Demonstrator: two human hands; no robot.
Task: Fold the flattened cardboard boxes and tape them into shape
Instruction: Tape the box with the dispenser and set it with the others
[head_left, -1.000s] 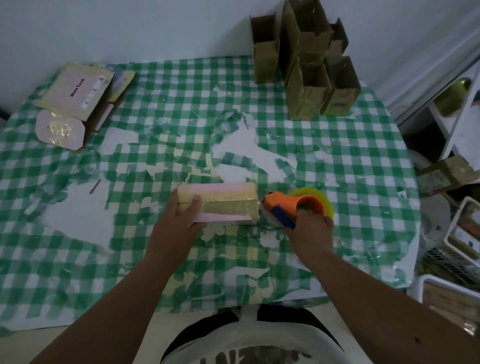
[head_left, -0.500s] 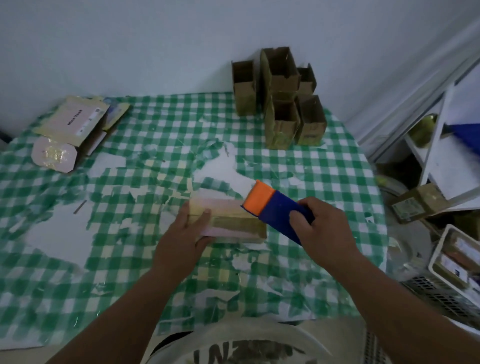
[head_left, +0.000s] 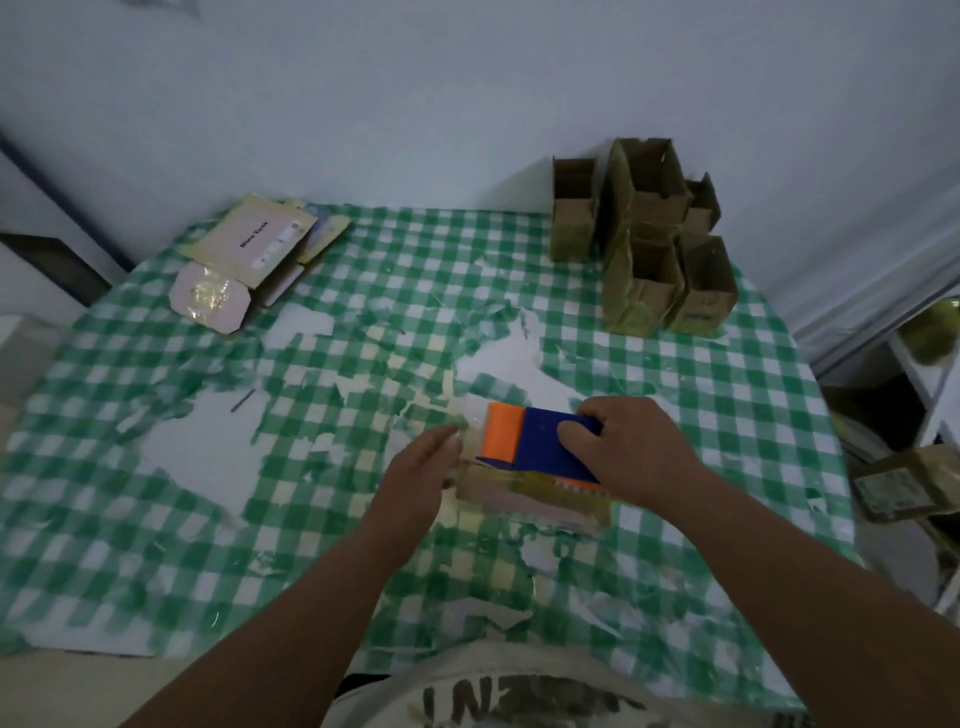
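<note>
A small folded box (head_left: 530, 501), pinkish with a yellowed tape strip along its top, lies on the checked table in front of me. My right hand (head_left: 628, 452) grips an orange and blue tape dispenser (head_left: 535, 439) that rests on top of the box, its toothed edge toward me. My left hand (head_left: 426, 467) is at the box's left end, fingers straight and blurred, touching the tape there. Most of the box's top is hidden under the dispenser.
Several folded brown boxes (head_left: 644, 244) stand stacked at the far right against the wall. Flattened boxes (head_left: 249, 254) lie in a pile at the far left. The green checked tablecloth (head_left: 311, 374) is torn in patches. Shelves and crates stand off the table's right side.
My right hand has brought the dispenser leftward over the box's top. My left hand has let go of the box's side and moved to its left end. The camera has tilted up.
</note>
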